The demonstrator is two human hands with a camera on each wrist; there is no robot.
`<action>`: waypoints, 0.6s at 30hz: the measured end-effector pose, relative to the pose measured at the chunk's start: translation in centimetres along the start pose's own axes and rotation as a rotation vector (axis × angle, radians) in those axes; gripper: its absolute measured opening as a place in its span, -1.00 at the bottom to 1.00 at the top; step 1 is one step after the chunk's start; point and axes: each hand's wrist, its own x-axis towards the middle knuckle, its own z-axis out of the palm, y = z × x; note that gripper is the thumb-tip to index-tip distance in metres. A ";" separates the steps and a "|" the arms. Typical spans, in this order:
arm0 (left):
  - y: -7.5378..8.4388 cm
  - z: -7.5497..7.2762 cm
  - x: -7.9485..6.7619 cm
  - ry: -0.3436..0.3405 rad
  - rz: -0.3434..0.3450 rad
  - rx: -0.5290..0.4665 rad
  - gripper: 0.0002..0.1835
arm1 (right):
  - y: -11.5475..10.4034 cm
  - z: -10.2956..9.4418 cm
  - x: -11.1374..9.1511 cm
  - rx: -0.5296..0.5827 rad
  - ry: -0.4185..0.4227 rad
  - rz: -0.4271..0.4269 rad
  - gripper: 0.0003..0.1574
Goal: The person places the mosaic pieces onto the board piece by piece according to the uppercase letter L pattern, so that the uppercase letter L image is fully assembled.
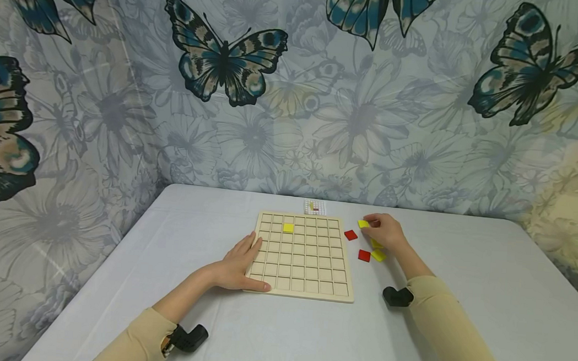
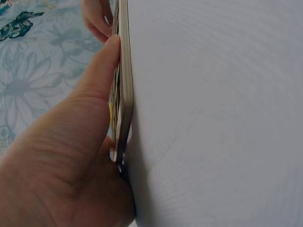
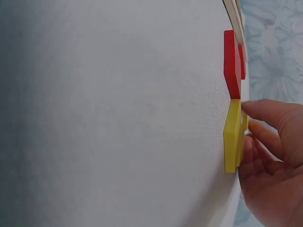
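A square wooden grid board [image 1: 301, 298] lies on the white table with one yellow tile [image 1: 288, 228] in an upper cell. My left hand [image 1: 238, 266] rests on the board's left side, fingers spread and straight, thumb across its near left corner. To the right of the board, my right hand [image 1: 385, 230] pinches a yellow square tile [image 1: 363, 223] at its fingertips. More yellow tiles [image 1: 377, 255] lie below that hand, partly covered by it. Two red tiles, a far one [image 1: 351, 235] and a nearer one [image 1: 364, 256], lie between the board and these.
Behind the board's far edge lies a small card [image 1: 314, 207] printed with a coloured grid. The white cloth-covered table [image 1: 463, 257] reaches to a wall hung with butterfly-patterned fabric [image 1: 362, 124]. Each wrist carries a black camera mount [image 1: 189, 338].
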 end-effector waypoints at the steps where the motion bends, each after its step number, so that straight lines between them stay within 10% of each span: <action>1: 0.0 0.0 0.0 0.000 0.000 0.000 0.26 | 0.0 0.0 0.0 -0.008 0.001 -0.002 -0.53; 18: 0.1 -0.1 0.0 0.000 0.011 0.000 0.25 | 0.3 -0.3 -0.4 -0.042 0.018 -0.016 -0.55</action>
